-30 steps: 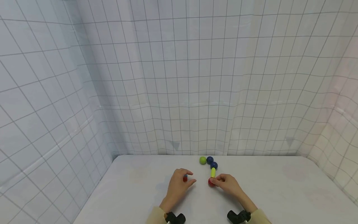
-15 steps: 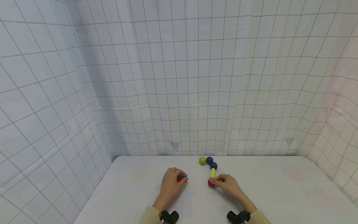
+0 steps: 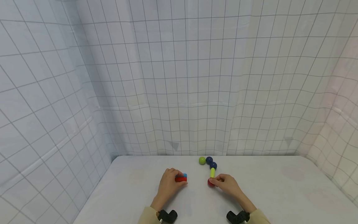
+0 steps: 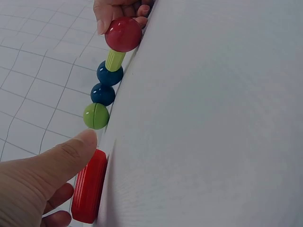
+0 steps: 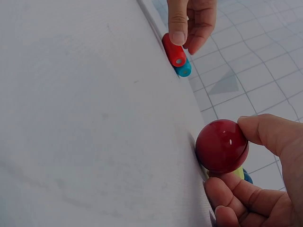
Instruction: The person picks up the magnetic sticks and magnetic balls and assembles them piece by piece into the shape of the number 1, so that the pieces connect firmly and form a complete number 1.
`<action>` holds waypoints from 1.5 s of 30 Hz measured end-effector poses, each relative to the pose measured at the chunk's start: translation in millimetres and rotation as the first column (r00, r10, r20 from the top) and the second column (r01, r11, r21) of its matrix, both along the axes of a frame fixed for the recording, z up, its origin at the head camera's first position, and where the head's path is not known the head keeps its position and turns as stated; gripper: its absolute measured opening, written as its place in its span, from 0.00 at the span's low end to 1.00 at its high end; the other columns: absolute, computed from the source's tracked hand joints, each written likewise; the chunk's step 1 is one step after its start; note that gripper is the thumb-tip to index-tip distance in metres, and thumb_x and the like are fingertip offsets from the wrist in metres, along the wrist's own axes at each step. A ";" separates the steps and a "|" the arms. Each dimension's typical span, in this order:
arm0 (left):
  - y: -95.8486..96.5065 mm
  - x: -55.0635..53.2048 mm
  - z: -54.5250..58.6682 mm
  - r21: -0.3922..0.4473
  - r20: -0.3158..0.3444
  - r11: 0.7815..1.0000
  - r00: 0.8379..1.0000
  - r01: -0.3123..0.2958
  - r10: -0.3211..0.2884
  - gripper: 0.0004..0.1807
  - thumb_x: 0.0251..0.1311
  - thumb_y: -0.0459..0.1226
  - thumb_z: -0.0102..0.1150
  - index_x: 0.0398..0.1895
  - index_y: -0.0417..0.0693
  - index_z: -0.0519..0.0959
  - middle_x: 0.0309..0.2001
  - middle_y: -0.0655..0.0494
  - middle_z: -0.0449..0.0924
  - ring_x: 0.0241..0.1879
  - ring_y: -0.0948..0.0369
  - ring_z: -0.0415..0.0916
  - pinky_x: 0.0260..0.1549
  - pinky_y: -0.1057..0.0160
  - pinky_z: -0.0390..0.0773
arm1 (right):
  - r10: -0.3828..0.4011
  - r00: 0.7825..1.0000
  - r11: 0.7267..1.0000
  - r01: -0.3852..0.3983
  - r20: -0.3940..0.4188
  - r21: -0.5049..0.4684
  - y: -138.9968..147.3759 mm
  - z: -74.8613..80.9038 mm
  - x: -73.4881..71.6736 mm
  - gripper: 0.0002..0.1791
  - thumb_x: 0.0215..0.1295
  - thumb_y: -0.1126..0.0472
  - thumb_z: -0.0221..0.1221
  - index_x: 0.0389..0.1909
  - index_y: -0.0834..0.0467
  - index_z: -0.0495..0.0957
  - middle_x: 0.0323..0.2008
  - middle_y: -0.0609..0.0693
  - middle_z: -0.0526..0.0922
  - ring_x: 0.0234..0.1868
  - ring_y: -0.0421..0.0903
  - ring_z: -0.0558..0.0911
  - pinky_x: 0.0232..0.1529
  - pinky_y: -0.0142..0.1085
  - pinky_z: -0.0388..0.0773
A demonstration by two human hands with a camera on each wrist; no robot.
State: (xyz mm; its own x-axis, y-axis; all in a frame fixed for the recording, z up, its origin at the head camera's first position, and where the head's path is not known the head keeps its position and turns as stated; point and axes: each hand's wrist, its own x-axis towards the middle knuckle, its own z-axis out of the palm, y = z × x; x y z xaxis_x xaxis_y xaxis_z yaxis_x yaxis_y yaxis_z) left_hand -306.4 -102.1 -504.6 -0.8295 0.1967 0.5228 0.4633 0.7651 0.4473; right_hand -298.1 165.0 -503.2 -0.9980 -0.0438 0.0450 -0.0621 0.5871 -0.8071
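My right hand (image 3: pixel 226 183) pinches a glossy red ball (image 5: pixel 221 145) between thumb and fingers, low at the white table. A yellow-green ribbed rod (image 3: pixel 213 172) runs from that ball to a dark blue ball (image 3: pixel 213 165). Beyond it come a second dark blue ball (image 3: pixel 209 160) and a green ball (image 3: pixel 202 160), lined up close together. My left hand (image 3: pixel 168 183) is spread around a red ribbed rod (image 4: pixel 90 187) and a light blue rod (image 5: pixel 183 69) lying side by side. Its thumb stands apart from its fingers, close to the red rod.
The white table (image 3: pixel 279 186) extends to both sides of the hands. Behind it and at the sides hang white curtains (image 3: pixel 179 93) with a dark grid. A black camera mount (image 3: pixel 167 216) sits on each wrist.
My left hand has shifted left, and the red and light blue rods now show side by side between thumb and fingers. My right hand stays on the red ball.
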 end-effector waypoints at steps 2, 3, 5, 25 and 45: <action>-0.4 0.3 -0.4 0.004 0.003 1.000 1.000 0.003 -0.003 0.18 0.38 0.45 0.78 0.31 0.51 0.82 0.31 0.62 0.75 0.35 0.61 0.69 0.38 0.60 0.72 | 0.001 1.000 1.000 -0.001 -0.001 0.005 0.2 -0.1 0.2 0.18 0.56 0.44 0.64 0.26 0.56 0.80 0.20 0.44 0.75 0.23 0.42 0.70 0.25 0.35 0.64; -0.5 0.3 -0.6 0.007 0.007 1.000 1.000 0.004 -0.004 0.17 0.38 0.45 0.78 0.31 0.51 0.82 0.30 0.62 0.75 0.35 0.61 0.69 0.37 0.61 0.72 | 0.001 1.000 1.000 -0.001 -0.001 0.007 0.2 0.0 0.4 0.18 0.56 0.44 0.64 0.27 0.56 0.80 0.20 0.44 0.75 0.23 0.42 0.70 0.25 0.35 0.64; -0.7 0.6 -1.0 0.009 0.016 1.000 1.000 0.000 0.000 0.17 0.38 0.45 0.78 0.31 0.51 0.82 0.30 0.62 0.74 0.35 0.61 0.68 0.37 0.61 0.72 | 0.000 1.000 1.000 0.000 0.001 0.007 0.3 0.4 0.9 0.18 0.56 0.44 0.64 0.27 0.56 0.80 0.20 0.44 0.75 0.23 0.42 0.70 0.25 0.35 0.65; -1.7 1.5 -3.5 0.021 0.088 1.000 0.996 0.019 -0.020 0.14 0.43 0.43 0.75 0.30 0.51 0.80 0.32 0.62 0.72 0.37 0.61 0.67 0.36 0.60 0.73 | -0.008 1.000 1.000 0.008 -0.003 0.011 0.7 -1.7 0.0 0.17 0.57 0.45 0.64 0.27 0.56 0.80 0.20 0.44 0.75 0.23 0.41 0.70 0.24 0.35 0.64; -0.1 4.3 5.2 -0.037 0.135 0.997 0.989 0.073 -0.068 0.12 0.44 0.41 0.75 0.29 0.51 0.81 0.29 0.64 0.73 0.31 0.64 0.67 0.30 0.64 0.71 | -0.006 1.000 1.000 0.006 -0.022 0.010 1.0 -1.8 -0.7 0.17 0.57 0.46 0.64 0.27 0.56 0.80 0.19 0.43 0.74 0.22 0.41 0.69 0.24 0.33 0.64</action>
